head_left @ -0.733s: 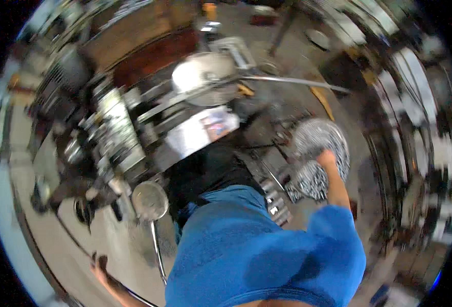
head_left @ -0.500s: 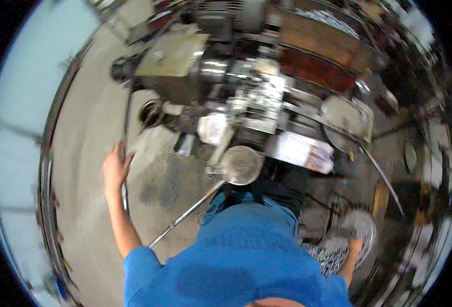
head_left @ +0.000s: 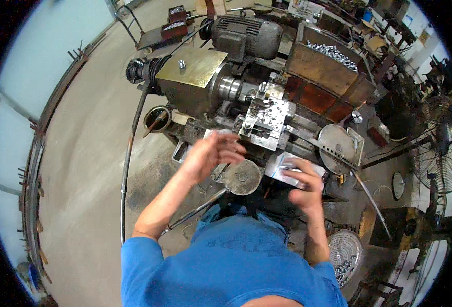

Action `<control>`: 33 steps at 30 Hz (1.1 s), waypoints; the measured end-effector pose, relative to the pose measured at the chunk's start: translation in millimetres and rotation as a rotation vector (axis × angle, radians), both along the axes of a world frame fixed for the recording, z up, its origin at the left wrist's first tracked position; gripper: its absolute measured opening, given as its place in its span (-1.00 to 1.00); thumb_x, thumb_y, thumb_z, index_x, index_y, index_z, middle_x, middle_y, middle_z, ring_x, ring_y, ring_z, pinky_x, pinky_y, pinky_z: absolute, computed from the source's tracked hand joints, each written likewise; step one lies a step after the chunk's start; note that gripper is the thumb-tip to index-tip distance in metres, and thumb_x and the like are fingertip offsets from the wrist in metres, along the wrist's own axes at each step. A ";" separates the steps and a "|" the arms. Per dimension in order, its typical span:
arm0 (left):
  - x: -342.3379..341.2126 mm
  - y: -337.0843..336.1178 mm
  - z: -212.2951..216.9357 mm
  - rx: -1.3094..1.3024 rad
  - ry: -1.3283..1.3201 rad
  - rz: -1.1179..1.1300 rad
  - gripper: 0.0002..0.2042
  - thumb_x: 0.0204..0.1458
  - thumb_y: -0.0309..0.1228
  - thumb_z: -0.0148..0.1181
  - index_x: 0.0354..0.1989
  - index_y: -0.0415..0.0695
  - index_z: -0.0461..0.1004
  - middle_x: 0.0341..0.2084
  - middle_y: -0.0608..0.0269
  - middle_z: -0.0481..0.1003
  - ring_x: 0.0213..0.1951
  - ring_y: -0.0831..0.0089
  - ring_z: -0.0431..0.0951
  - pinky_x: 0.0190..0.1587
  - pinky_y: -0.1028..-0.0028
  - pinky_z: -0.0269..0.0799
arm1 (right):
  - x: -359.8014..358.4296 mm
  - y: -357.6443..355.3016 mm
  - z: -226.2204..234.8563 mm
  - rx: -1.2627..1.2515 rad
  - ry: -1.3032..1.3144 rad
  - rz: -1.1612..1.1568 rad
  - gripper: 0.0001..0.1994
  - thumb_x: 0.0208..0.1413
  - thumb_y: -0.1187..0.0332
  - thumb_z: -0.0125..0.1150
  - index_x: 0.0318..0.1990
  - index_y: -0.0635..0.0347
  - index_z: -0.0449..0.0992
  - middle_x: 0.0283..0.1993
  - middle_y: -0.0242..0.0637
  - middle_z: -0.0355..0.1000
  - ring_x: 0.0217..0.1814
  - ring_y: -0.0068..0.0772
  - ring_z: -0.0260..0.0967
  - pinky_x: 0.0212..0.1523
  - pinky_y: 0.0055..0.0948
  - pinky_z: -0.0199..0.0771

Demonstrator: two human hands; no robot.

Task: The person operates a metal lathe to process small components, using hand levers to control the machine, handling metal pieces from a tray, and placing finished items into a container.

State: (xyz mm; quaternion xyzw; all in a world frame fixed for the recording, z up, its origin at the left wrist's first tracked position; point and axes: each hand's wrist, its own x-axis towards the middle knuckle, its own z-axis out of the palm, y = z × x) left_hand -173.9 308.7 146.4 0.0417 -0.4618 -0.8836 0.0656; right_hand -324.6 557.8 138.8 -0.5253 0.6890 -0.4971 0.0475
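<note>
My left hand (head_left: 213, 155) is raised over the near side of a lathe-like machine, fingers apart, with nothing visible in it. Just right of it is a round metal handwheel (head_left: 242, 177) with a long bar running down to the left. My right hand (head_left: 307, 188) hovers above a white sheet (head_left: 315, 169), its fingers curled; a small greyish thing may be at its fingertips, too blurred to make out. Beyond both hands lies the machine's slide (head_left: 269, 120), strewn with metal chips. To its left is the bright chuck (head_left: 229, 88).
A perforated basket (head_left: 356, 245) with small metal parts stands low at my right. A second round wheel (head_left: 336, 140) has a long handle. Behind the slide is a wooden box (head_left: 315, 64) of metal pieces. An upright rod (head_left: 124, 189) stands at left; a fan (head_left: 438, 158) at right.
My left hand has moved from beside the upright rod to over the machine's near side. My right hand has come up from the parts basket to above the white sheet. The view has shifted.
</note>
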 end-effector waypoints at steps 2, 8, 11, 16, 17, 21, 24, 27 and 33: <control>-5.1 22.7 -4.0 0.034 -0.062 -0.093 -0.46 0.12 -0.02 -0.22 -0.04 -0.33 0.28 -0.24 -0.05 0.45 -0.17 0.19 0.48 -0.05 0.30 0.35 | 15.9 -36.9 25.5 -0.066 0.053 0.185 -0.56 -0.47 0.33 0.09 -0.27 0.22 0.54 -0.05 -0.12 0.37 0.04 -0.11 0.25 0.05 -0.27 0.20; -0.8 40.0 -2.1 0.088 -0.089 -0.083 -0.63 0.04 -0.25 0.05 -0.16 -0.36 0.33 -0.34 0.04 0.48 -0.28 0.33 0.52 -0.15 0.41 0.40 | 37.5 -62.8 32.3 -0.070 0.063 0.245 -0.58 -0.48 0.35 0.09 -0.29 0.27 0.50 0.00 -0.08 0.31 0.02 -0.05 0.21 0.06 -0.22 0.20; 0.0 33.8 10.4 -0.256 -0.154 0.000 -0.72 0.01 -0.27 0.11 -0.33 -0.31 0.44 -0.52 0.20 0.48 -0.44 0.50 0.48 -0.35 0.54 0.36 | 45.0 -62.0 37.4 -0.043 0.148 0.209 -0.61 -0.43 0.35 0.12 -0.29 0.27 0.48 -0.02 -0.05 0.27 -0.03 -0.04 0.23 0.00 -0.23 0.25; -1.9 16.5 29.3 -0.827 -0.241 -0.038 -0.67 0.01 -0.19 0.11 -0.53 -0.25 0.50 -0.71 0.35 0.42 -0.58 0.65 0.38 -0.52 0.60 0.26 | 36.3 -72.4 47.9 0.096 0.331 0.323 -0.65 -0.40 0.34 0.16 -0.33 0.28 0.46 -0.10 -0.02 0.27 -0.15 -0.04 0.26 -0.19 -0.23 0.35; -0.1 12.4 34.2 -0.879 -0.265 -0.042 -0.67 0.01 -0.18 0.11 -0.53 -0.26 0.49 -0.71 0.34 0.42 -0.58 0.66 0.37 -0.52 0.59 0.26 | 33.7 -77.4 50.9 0.100 0.363 0.355 -0.66 -0.41 0.35 0.17 -0.34 0.28 0.46 -0.10 -0.02 0.27 -0.16 -0.04 0.26 -0.21 -0.23 0.36; 23.0 -24.4 40.2 -1.004 -0.136 0.055 -0.71 0.06 -0.24 0.03 -0.34 -0.27 0.47 -0.64 0.32 0.42 -0.56 0.66 0.38 -0.54 0.57 0.28 | 5.2 -115.9 67.4 0.193 0.479 0.465 -0.62 -0.46 0.34 0.18 -0.32 0.27 0.49 -0.09 0.00 0.32 -0.11 -0.06 0.28 -0.11 -0.24 0.34; 62.9 -62.8 47.8 -0.978 -0.330 0.372 -0.75 0.07 -0.35 -0.02 -0.23 -0.31 0.42 -0.60 0.27 0.44 -0.55 0.60 0.42 -0.53 0.52 0.32 | -34.3 -166.4 68.1 0.304 0.728 0.218 -0.66 -0.48 0.34 0.17 -0.40 0.26 0.53 -0.19 -0.08 0.36 -0.17 -0.07 0.28 -0.17 -0.23 0.35; 123.4 -114.9 24.7 -1.096 -0.464 0.704 -0.75 0.02 -0.40 0.00 -0.17 -0.27 0.42 -0.59 0.18 0.45 -0.56 0.45 0.45 -0.50 0.45 0.35 | -63.4 -213.5 51.4 0.630 0.868 0.060 -0.80 -0.46 0.33 0.15 -0.59 0.26 0.52 -0.37 -0.09 0.44 -0.16 -0.06 0.29 -0.12 -0.28 0.32; 229.5 -130.6 -19.8 -1.542 -1.010 0.774 -0.64 -0.10 -0.40 0.11 -0.07 -0.20 0.36 -0.57 -0.06 0.43 -0.49 0.12 0.46 -0.38 0.27 0.32 | -97.9 -244.1 12.8 0.635 0.726 0.126 -0.77 -0.49 0.36 0.13 -0.58 0.33 0.49 -0.49 0.04 0.42 -0.36 0.05 0.39 -0.14 -0.25 0.37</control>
